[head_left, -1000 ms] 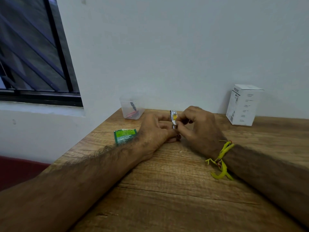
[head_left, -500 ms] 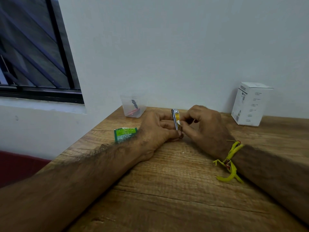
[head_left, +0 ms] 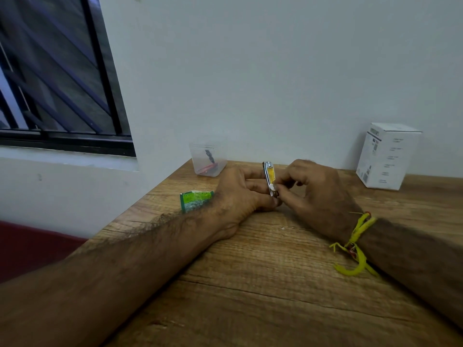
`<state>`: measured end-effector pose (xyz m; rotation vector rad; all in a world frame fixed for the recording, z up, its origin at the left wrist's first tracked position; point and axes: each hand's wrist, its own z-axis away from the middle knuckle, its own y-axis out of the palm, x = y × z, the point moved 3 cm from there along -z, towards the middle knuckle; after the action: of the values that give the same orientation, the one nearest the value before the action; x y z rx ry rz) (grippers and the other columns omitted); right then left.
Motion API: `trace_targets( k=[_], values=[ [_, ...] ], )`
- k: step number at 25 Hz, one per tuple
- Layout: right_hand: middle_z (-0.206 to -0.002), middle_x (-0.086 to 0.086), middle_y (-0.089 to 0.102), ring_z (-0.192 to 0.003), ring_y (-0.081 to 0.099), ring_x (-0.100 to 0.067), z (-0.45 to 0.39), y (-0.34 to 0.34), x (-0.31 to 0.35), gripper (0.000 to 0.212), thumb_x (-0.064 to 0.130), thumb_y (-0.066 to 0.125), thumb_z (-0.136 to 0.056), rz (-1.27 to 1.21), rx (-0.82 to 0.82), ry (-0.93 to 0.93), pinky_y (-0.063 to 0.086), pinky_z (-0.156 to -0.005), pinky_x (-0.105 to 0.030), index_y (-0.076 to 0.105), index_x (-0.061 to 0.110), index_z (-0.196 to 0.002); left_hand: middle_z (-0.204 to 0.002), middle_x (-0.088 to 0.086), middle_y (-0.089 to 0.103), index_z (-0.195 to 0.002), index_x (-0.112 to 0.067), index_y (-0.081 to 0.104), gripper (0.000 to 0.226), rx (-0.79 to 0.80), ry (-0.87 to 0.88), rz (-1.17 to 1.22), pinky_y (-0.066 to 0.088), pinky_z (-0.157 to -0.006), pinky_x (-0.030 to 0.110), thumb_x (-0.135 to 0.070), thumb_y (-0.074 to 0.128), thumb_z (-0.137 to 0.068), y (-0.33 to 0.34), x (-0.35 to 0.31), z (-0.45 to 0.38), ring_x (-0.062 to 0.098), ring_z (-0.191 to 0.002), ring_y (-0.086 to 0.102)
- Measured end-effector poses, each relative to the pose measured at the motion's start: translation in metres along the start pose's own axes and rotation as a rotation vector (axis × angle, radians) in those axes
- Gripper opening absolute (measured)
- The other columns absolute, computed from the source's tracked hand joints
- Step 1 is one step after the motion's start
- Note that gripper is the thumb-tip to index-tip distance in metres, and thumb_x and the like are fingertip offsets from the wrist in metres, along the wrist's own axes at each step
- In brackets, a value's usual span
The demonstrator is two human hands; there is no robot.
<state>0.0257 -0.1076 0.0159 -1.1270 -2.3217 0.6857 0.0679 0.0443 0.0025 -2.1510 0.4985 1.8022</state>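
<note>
Nail clipper (head_left: 269, 177) stands on end just above the tabletop (head_left: 275, 284), mid-scene, upright so both hands can work it. Left hand (head_left: 239, 194) has its grip clamped on the clipper's left side, steadying it. Right hand (head_left: 318, 196) pinches the lower end from the right, probably to swing the lever. Clear tub (head_left: 198, 157) sits beyond, far left.

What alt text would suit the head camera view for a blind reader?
A left hand and right hand together hold a yellow-faced metal nail clipper nearly upright at a wooden table. A green sachet, a clear plastic tub and a white box sit nearby.
</note>
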Motion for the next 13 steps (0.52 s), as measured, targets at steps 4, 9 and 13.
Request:
trace_targets(
  k=[4,9,13],
  values=[
    [-0.077,0.001,0.064,-0.074,0.059,-0.014,0.0,0.0,0.0017,0.005,0.015,0.07,-0.082,-0.008,0.027,-0.021,0.048,-0.068,-0.033,0.073,0.013,-0.083,-0.098,0.025,0.075,-0.114,0.006,0.068,0.053,-0.014,0.003,0.003,0.062,-0.083,0.043,0.025,0.075,-0.065,-0.0003,-0.0007,-0.0003,0.032,-0.086,0.074],
    [-0.078,0.001,0.066,-0.075,0.06,-0.013,-0.0004,-0.0005,-0.0014,0.005,0.008,0.074,-0.081,-0.021,0.019,-0.01,0.048,-0.069,-0.031,0.074,0.013,-0.083,-0.097,0.025,0.075,-0.113,0.005,0.067,0.053,-0.014,-0.008,-0.013,0.062,-0.084,0.045,0.025,0.075,-0.065,-0.0019,-0.0005,-0.0008,0.033,-0.085,0.074],
    [-0.079,0.002,0.066,-0.076,0.061,-0.011,-0.0004,-0.0017,-0.0006,0.01,0.006,0.075,-0.081,-0.043,0.024,-0.024,0.048,-0.069,-0.028,0.075,0.015,-0.085,-0.097,0.023,0.075,-0.104,-0.001,0.069,0.025,-0.023,-0.086,0.063,0.063,-0.074,0.036,0.013,0.066,-0.084,-0.0016,-0.0051,0.0003,0.024,-0.074,0.073]
  ],
)
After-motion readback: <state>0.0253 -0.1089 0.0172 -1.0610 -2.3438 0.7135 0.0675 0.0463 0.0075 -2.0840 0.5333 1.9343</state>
